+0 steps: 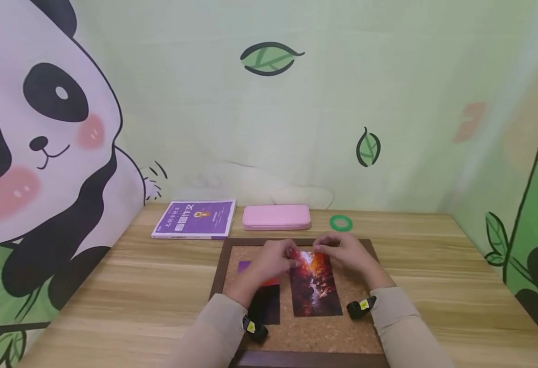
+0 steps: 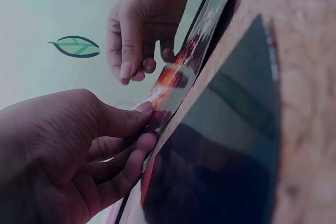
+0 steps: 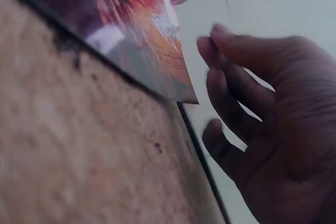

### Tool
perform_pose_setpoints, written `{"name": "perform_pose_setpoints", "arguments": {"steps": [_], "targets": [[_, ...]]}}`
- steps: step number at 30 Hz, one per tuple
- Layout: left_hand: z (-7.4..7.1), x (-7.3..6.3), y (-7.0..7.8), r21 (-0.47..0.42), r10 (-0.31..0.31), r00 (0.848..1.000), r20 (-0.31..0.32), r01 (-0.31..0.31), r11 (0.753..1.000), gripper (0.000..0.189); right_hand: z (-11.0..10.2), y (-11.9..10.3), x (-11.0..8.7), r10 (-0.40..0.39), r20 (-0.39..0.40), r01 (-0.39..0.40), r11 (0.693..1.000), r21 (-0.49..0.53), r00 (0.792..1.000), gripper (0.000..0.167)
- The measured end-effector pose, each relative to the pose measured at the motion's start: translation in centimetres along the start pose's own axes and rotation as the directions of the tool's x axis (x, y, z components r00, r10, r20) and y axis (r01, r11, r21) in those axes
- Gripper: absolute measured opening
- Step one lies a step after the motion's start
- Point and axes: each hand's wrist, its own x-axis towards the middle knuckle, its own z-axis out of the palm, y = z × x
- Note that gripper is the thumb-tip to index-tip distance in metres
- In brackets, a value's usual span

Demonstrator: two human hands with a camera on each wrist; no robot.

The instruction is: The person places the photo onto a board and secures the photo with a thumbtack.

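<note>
My left hand [image 1: 274, 258] pinches the top left corner of a glossy photo card [image 1: 317, 291] with a fiery orange and dark picture. Its upper edge is lifted a little off the cork board [image 1: 319, 335], as the left wrist view shows. Close to the card's top right corner is my right hand [image 1: 346, 251], its fingers loosely bent. In the right wrist view that hand [image 3: 283, 103] stands apart from the card [image 3: 131, 30], with nothing visible in it. A second card [image 1: 269, 306], dark with purple and orange, lies on the board's left side, partly hidden by my left arm.
Behind the board stand a pink pencil case [image 1: 276, 217] and a roll of green tape [image 1: 341, 223]. A purple book [image 1: 195, 220] lies at the back left of the wooden table [image 1: 131, 301]. A printed panda cloth [image 1: 195, 102] hangs behind.
</note>
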Motion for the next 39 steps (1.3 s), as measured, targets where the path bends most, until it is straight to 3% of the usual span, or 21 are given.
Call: {"name": "perform_pose_setpoints", "arguments": {"steps": [10,21,39], "targets": [[0.30,-0.12,-0.56,0.067,0.017,1.000,-0.007,-0.017,0.998,0.026,0.18,0.67,-0.14,-0.015,0.067,0.016,0.999,-0.029,0.998,0.012],[0.24,-0.24,-0.37,0.041,-0.014,0.998,0.055,0.012,0.999,0.024,0.38,0.91,-0.16,-0.005,0.122,0.014,0.997,-0.077,0.993,0.007],[0.27,-0.43,-0.46,0.073,-0.007,0.998,0.066,0.002,0.997,0.027,0.54,1.12,-0.28,-0.029,0.178,0.047,0.994,-0.099,0.984,0.010]]}}
